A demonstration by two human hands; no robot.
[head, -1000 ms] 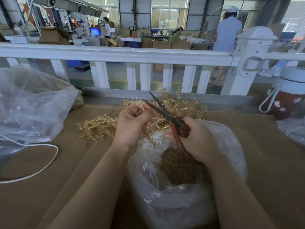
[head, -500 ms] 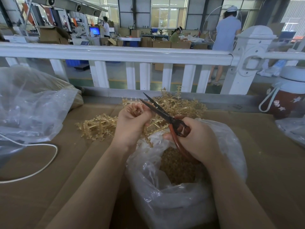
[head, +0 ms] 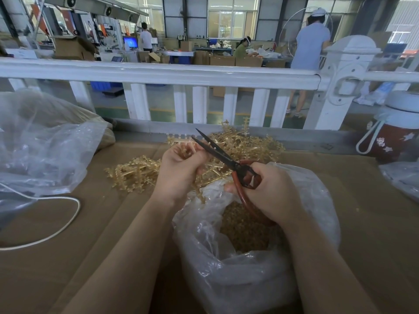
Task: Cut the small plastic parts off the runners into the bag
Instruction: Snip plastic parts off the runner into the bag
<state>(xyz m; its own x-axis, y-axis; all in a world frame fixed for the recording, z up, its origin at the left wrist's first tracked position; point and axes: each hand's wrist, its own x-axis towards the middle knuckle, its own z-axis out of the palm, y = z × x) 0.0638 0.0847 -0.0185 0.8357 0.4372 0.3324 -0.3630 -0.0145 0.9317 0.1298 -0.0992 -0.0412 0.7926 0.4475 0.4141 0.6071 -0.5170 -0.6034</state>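
my left hand (head: 179, 171) centre frame, grip closed on a tan runner (head: 181, 141), my right hand (head: 269, 189) gripping red-handled scissors (head: 223, 156), blades slightly apart at the runner, open clear bag (head: 249, 268) of cut parts below, runner pile (head: 136, 171) behind on cardboard tabletop (head: 102, 223)

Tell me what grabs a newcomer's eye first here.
Black-bladed scissors with red handles, gripped by the right hand, blades parted at the runner the left hand holds. Below them gapes a clear bag of amber parts; a golden runner pile lies behind.
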